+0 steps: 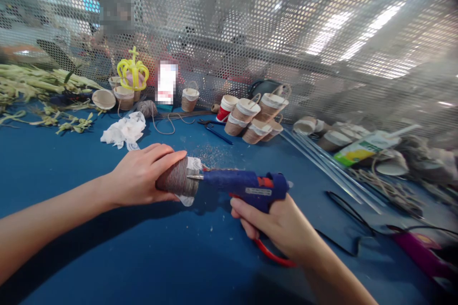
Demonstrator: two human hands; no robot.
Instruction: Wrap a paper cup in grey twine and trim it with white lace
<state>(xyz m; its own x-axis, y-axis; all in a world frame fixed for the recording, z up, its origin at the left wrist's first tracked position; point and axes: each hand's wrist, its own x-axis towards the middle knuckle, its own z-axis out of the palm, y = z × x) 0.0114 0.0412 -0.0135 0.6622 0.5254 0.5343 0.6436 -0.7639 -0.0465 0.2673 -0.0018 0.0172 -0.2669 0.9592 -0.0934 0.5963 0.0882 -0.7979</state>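
My left hand (145,174) is wrapped around a small cup wound with grey-brown cord (178,176), tipped on its side above the blue table. White lining material (194,164) shows at the cup's edge. In my right hand (266,221) is a blue hot glue gun (232,185) with a red trigger guard below. The metal nozzle of the gun points left and lies at the cord-wound side, near the cup's white edge; whether it touches cannot be told. Part of the cup is hidden behind my left fingers.
Several cord-wrapped cups (246,119) stand at the back, beside pliers (214,131). Crumpled white cloth (125,129), a ball of cord (146,108) and a yellow crown (133,71) lie left. Clear glue sticks (329,167), a black cable (350,209) and a green-yellow packet (367,147) lie right.
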